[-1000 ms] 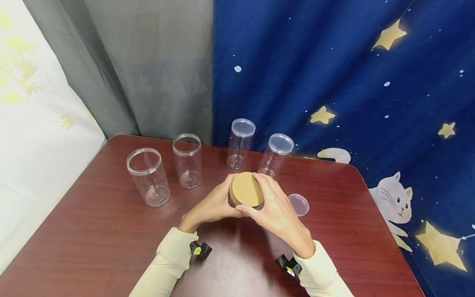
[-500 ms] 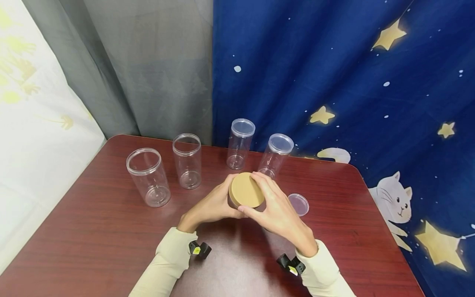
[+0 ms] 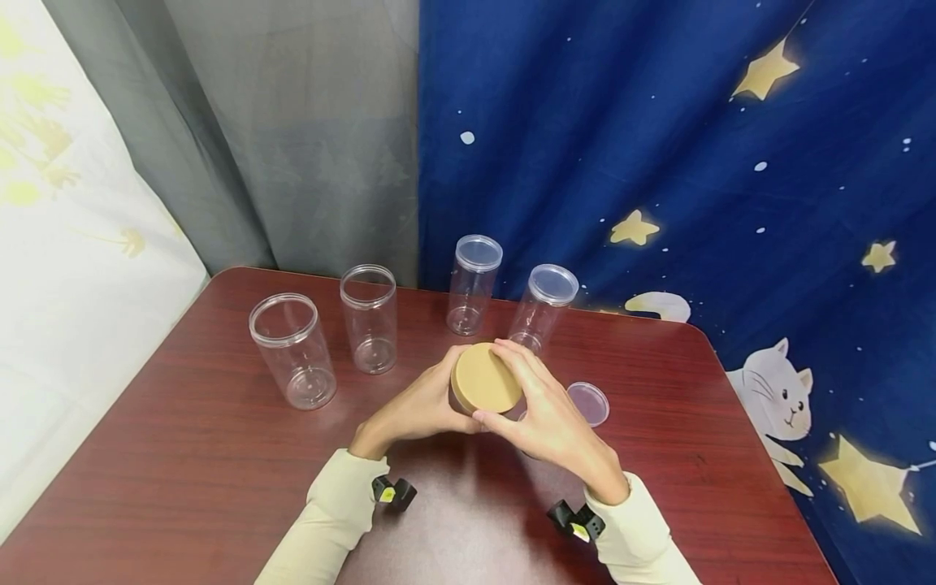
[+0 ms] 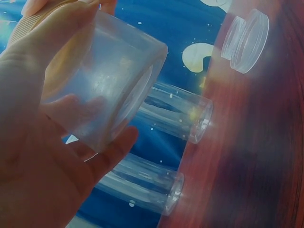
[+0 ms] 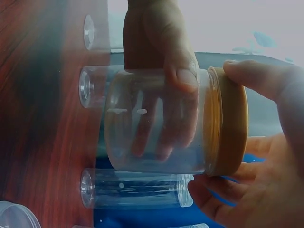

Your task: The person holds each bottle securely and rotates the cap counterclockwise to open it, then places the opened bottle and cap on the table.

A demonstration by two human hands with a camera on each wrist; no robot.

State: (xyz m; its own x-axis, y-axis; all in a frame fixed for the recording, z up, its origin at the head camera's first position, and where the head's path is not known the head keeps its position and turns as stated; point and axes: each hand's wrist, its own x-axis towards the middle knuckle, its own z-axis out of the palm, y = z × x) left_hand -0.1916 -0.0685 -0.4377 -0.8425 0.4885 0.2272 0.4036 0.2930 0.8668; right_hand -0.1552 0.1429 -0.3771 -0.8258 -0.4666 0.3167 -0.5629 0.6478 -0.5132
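In the head view a clear plastic jar with a tan lid [image 3: 486, 378] is held off the table between both hands. My left hand [image 3: 422, 396] is wrapped round the jar's body. The right wrist view shows the left fingers through the clear wall of the jar [image 5: 126, 128]. My right hand [image 3: 548, 410] grips the rim of the tan lid [image 5: 231, 121], thumb on one side and fingers on the other. The lid sits on the jar's mouth. Nothing shows inside the jar [image 4: 111, 66].
Two lidless clear jars, one at the left [image 3: 292, 349] and one beside it [image 3: 369, 321], stand upright. Two lidded jars, one at the back [image 3: 474, 284] and one right of it [image 3: 544, 305], stand behind the hands. A clear lid [image 3: 588, 404] lies right on the red-brown table [image 3: 183, 455].
My right hand and wrist have shifted slightly right and toward the near edge, its thumb sliding a little along the tan lid's rim. The left hand stays nearly still round the jar.
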